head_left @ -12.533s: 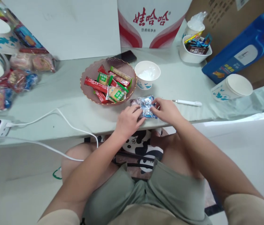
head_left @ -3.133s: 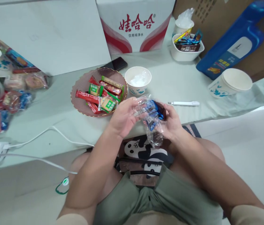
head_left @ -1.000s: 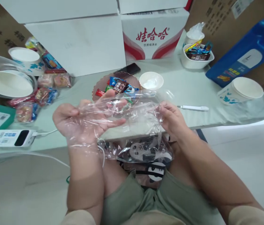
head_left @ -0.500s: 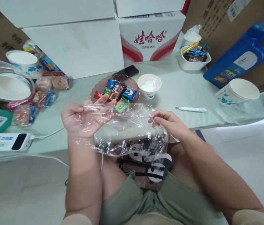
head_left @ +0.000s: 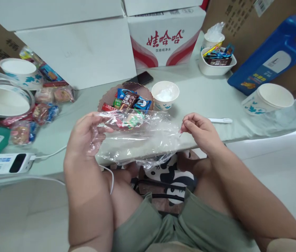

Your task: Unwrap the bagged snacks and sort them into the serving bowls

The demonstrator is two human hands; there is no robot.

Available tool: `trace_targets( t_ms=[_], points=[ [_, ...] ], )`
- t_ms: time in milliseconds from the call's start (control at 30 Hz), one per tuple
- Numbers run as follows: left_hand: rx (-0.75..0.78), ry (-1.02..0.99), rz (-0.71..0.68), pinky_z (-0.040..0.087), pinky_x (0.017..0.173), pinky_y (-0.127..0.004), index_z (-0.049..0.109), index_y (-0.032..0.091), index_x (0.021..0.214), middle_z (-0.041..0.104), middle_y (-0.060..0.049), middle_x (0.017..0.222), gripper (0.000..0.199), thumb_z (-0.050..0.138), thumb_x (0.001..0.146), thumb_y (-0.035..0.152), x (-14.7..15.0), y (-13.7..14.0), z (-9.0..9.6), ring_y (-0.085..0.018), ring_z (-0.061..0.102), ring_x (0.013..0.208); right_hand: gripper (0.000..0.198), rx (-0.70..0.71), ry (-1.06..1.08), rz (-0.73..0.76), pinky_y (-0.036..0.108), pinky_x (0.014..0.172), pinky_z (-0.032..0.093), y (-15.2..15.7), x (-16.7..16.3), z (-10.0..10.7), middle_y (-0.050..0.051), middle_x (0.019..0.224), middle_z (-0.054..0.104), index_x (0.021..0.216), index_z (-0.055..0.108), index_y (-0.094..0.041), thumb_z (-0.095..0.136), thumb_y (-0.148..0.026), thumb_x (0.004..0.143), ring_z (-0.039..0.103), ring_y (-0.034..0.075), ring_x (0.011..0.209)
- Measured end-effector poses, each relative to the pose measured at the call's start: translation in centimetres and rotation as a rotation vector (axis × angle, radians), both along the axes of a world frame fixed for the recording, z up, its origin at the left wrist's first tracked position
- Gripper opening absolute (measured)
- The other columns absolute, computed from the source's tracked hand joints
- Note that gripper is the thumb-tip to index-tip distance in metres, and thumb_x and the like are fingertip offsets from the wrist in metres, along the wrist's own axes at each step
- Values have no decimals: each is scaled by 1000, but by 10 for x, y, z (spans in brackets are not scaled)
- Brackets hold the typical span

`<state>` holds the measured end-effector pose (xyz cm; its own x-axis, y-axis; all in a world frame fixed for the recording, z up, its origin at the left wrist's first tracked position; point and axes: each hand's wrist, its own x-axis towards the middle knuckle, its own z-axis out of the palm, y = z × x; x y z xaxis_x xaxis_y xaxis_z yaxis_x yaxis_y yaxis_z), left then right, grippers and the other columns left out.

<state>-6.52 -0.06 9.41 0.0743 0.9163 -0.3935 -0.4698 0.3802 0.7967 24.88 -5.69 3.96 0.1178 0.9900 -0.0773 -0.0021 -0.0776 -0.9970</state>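
A clear plastic bag (head_left: 139, 136) hangs spread out over the table's front edge. My left hand (head_left: 84, 134) is closed on its left side, with the film bunched around the fingers. Just past the bag's right side, my right hand (head_left: 200, 131) is pinched; a tiny sliver shows at its fingertips, too small to name. Behind the film stands a scalloped amber bowl (head_left: 105, 94) of wrapped snacks (head_left: 129, 99), its front part seen through the plastic. Next to it is a paper cup (head_left: 165, 99) with crumpled clear plastic (head_left: 165, 93) inside.
A white utility knife (head_left: 220, 120) lies right of my right hand. Farther right are paper cups (head_left: 255, 101), a blue bottle (head_left: 266, 63) and a white tub (head_left: 216, 70) of packets. A phone (head_left: 144, 77) lies behind the bowl. A white power bank (head_left: 6, 163) with cable sits left.
My right hand has moved right, away from the bag's edge. My left hand has drawn its spread fingers in, and the bag hangs higher and looser.
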Motion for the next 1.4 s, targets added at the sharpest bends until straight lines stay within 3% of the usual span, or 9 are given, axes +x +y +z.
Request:
trace_targets(
  t_ms=[100, 267, 333, 467, 667, 767, 867, 1133, 1400],
  points=[
    [125, 313, 36, 27, 30, -16, 59, 20, 66, 72, 1, 59, 22, 59, 88, 17, 7, -2, 2, -9, 58, 40, 19, 5, 18, -31, 38, 79, 56, 0, 2, -4, -1, 77, 66, 86, 62, -25, 71, -42, 85, 65, 16, 72],
    [142, 373, -8, 24, 32, -17, 59, 22, 66, 61, 2, 47, 30, 53, 94, 14, 21, -4, 3, -7, 44, 36, 44, -53, -85, 103, 40, 80, 55, 4, -15, -23, 8, 111, 70, 113, 61, -26, 80, -41, 75, 65, 21, 93],
    [139, 347, -33, 20, 32, -17, 60, 21, 68, 61, 2, 48, 31, 51, 95, 11, 26, -5, 3, -6, 43, 38, 47, -130, -154, 164, 38, 72, 53, 9, -25, -31, 8, 106, 71, 115, 61, -24, 80, -38, 75, 63, 19, 80],
    [189, 327, -66, 15, 32, -16, 62, 20, 70, 62, 1, 51, 26, 57, 95, 16, 26, -5, -1, -4, 42, 38, 6, -133, -352, 303, 35, 69, 46, 17, -35, -36, 2, 76, 69, 82, 65, -22, 67, -28, 82, 58, 17, 68],
    [185, 528, 90, 14, 31, -17, 52, 20, 66, 57, 2, 48, 24, 55, 88, 11, 12, 0, -4, -6, 33, 32, 13, -143, -194, 130, 32, 70, 48, 8, -24, -21, 2, 83, 74, 94, 53, -24, 51, -37, 94, 67, 16, 72],
    [197, 546, 111, 14, 31, -18, 50, 21, 67, 56, 2, 48, 20, 55, 84, 12, 10, 2, -4, -6, 33, 33, 27, -193, -304, 252, 31, 64, 46, 1, -31, -18, 2, 78, 71, 100, 61, -22, 67, -44, 86, 63, 17, 67],
    [206, 539, 86, 17, 31, -16, 52, 21, 68, 57, 3, 49, 17, 62, 82, 18, 12, 2, -4, -6, 34, 33, 15, -160, -436, 364, 30, 63, 42, 2, -43, -20, 0, 69, 65, 81, 65, -20, 67, -35, 84, 57, 16, 65],
    [206, 637, 57, 17, 34, -17, 53, 20, 69, 60, 3, 50, 19, 62, 86, 20, 6, 2, -3, -5, 33, 34, 21, 125, -270, 85, 31, 74, 47, 4, -27, -7, 2, 83, 71, 81, 62, -22, 58, -41, 88, 62, 17, 80],
    [236, 790, 25, 20, 37, -19, 52, 20, 71, 59, 5, 54, 19, 62, 88, 19, 8, 5, -11, -5, 32, 37, 15, 132, -30, -24, 29, 61, 48, -4, -21, 0, -6, 56, 57, 86, 62, -23, 61, -37, 88, 59, 13, 54]
  ],
)
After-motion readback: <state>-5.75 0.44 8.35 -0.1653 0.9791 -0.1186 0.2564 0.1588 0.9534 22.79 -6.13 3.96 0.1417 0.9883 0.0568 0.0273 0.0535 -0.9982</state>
